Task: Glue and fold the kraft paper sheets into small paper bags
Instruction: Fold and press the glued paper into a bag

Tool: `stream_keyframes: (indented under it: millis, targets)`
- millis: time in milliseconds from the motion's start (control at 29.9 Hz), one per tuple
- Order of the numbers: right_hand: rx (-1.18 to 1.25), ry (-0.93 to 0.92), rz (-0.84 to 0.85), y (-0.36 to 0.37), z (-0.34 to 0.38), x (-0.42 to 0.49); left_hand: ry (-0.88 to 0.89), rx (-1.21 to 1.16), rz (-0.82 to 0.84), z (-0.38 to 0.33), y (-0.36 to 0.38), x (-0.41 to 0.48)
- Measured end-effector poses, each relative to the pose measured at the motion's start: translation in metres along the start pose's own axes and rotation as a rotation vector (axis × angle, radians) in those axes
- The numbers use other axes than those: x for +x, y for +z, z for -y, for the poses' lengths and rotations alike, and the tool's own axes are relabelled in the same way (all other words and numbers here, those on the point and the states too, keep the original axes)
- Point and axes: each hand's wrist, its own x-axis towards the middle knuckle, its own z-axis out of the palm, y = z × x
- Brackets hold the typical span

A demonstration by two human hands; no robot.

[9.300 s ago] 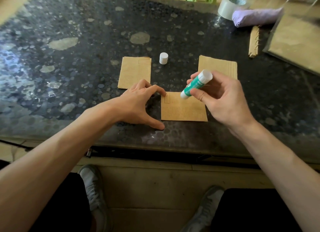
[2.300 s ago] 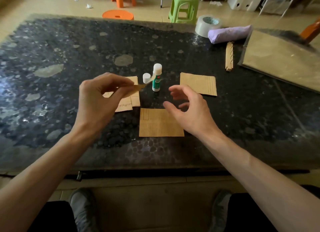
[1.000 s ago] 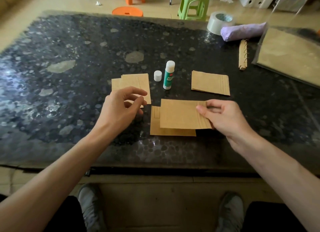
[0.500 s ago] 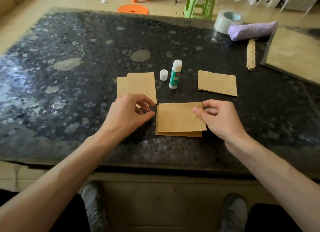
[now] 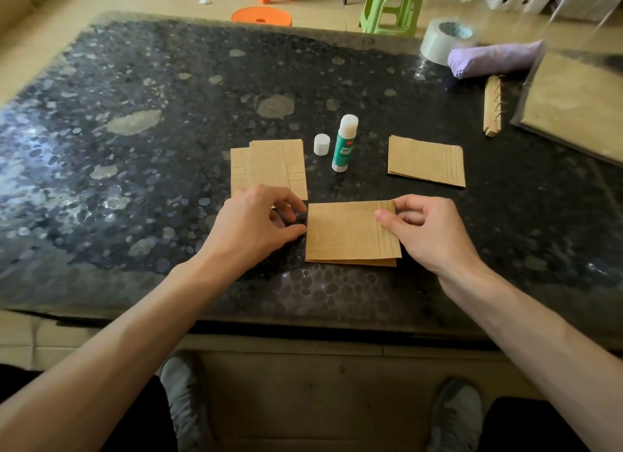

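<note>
The glue stick (image 5: 344, 144) stands upright and uncapped on the table (image 5: 135, 90); its white cap (image 5: 321, 144) stands just left of it, apart; further left lies a stack of kraft sheets (image 5: 266, 168), its near edge partly hidden by the left hand (image 5: 256, 225); right of the glue stick lies a second pile of kraft pieces (image 5: 424, 159). On the near side of the glue stick lies the folded kraft sheet (image 5: 344, 235), flat on the table; the right hand (image 5: 428, 235) pinches its right edge between thumb and curled fingers; the left hand has its fingers loosely curled, thumb tip at the sheet's left edge, gripping nothing. Far right of the glue stick are a tape roll (image 5: 445, 41), a purple bundle (image 5: 495, 58), a spiral-bound strip (image 5: 492, 105) and a large brown sheet (image 5: 576, 104). The tabletop is dark, glossy speckled stone; beyond it stand a green stool (image 5: 391, 6) and an orange stool (image 5: 261, 16) on a pale floor.
</note>
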Motion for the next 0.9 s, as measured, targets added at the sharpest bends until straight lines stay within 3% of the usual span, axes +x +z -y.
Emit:
stream_keyframes:
  millis: [902]
  targets:
    - [-0.04, -0.039, -0.011, 0.002, -0.0048, 0.0018, 0.057, 0.041, 0.051, 0.0008, 0.0043, 0.0009]
